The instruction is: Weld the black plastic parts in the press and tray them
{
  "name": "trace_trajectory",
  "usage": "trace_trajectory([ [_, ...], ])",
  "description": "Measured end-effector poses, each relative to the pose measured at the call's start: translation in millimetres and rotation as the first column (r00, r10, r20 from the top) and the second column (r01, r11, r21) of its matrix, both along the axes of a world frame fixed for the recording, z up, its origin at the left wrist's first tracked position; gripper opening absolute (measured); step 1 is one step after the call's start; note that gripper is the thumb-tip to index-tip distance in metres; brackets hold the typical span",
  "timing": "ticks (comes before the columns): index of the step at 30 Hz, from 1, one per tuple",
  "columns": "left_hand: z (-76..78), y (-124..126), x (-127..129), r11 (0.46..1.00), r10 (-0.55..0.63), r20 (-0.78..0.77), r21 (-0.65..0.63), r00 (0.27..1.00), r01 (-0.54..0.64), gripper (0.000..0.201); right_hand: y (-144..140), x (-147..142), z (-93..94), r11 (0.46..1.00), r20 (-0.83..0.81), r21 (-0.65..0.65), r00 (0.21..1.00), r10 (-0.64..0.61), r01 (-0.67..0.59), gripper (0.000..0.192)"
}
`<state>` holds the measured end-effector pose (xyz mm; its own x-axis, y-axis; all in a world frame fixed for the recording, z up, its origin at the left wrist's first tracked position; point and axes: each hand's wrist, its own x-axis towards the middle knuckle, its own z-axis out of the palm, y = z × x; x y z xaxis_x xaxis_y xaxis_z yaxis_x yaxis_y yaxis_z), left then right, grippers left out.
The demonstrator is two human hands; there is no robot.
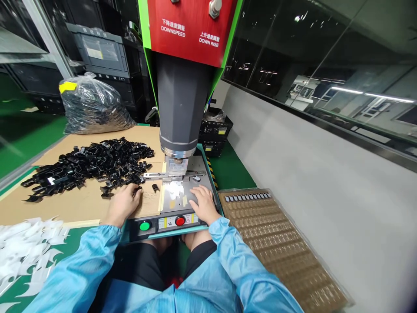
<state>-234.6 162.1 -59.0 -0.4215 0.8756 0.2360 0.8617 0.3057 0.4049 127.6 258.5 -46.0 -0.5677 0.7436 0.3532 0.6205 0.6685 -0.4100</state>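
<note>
My left hand (123, 202) rests on the cardboard sheet (81, 204) at the near edge of a pile of small black plastic parts (94, 165), its fingertips touching one black piece. My right hand (203, 201) lies flat, fingers apart, on the metal base plate (177, 195) of a press machine, just right of the fixture (176, 174) under the grey horn (180, 113). It holds nothing that I can see. Both arms wear light blue sleeves.
A green button (144, 226) and a red button (180, 221) sit on the machine's front panel. A brown blister tray (280, 243) with a row of grey parts along its top lies at right. White plastic pieces (26, 248) lie at left, a bag of black parts (91, 106) behind.
</note>
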Motion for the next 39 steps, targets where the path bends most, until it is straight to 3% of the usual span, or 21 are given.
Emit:
trace_trajectory([
  [4,-0.4,11.6,13.4,1.0,0.007,0.085,-0.019,0.996,-0.005,0.04,11.5,-29.3,0.6,0.999,0.003,-0.033,1.0,0.004,-0.004,0.05],
  [8,-0.4,4.5,15.3,0.999,-0.037,0.103,-0.022,0.994,0.04,0.041,16.2,-48.5,-4.5,0.998,-0.001,-0.062,1.0,-0.008,0.008,0.054],
  [10,2.6,-4.7,3.7,0.999,0.015,0.071,0.029,0.997,-0.017,0.046,15.5,-53.8,-6.9,0.998,-0.002,-0.06,1.0,0.003,-0.003,0.056],
  [14,5.2,-20.9,-41.5,0.952,0.252,-0.008,0.182,0.968,-0.246,0.068,12.7,-61.2,-7.8,0.999,0.027,-0.039,0.999,0.025,-0.024,0.06],
  [16,0.5,-21.9,-62.7,0.949,0.288,0.012,0.13,0.958,-0.287,0.08,11.2,-66.5,-7.0,0.999,0.053,-0.041,0.998,0.028,-0.026,0.062],
  [19,-11.9,-15.9,-74.5,0.97,0.242,0.065,-0.008,0.968,-0.242,0.087,9.2,-76.8,-6.5,0.998,0.096,-0.042,0.994,0.042,-0.039,0.067],
  [26,-27.9,-14.7,-36.1,0.99,0.136,0.1,0.022,0.986,-0.139,0.086,3.9,-98.7,-8.6,0.997,0.141,-0.034,0.987,0.07,-0.066,0.077],
  [29,-23.2,-19.8,-18.9,0.994,0.099,0.117,0.032,0.988,-0.103,0.084,1.4,-103.1,-6.9,0.995,0.149,-0.032,0.984,0.095,-0.091,0.077],
  [34,-5.3,-19.7,14.9,0.982,0.15,0.05,0.106,0.987,-0.155,0.084,-0.6,-105.8,-2.9,0.994,0.152,-0.028,0.982,0.11,-0.107,0.076],
  [39,-0.4,-8.5,43.0,0.986,-0.05,-0.177,0.15,0.983,0.077,0.065,0.4,-110.2,-3.9,0.99,0.156,-0.024,0.978,0.139,-0.137,0.073],
])
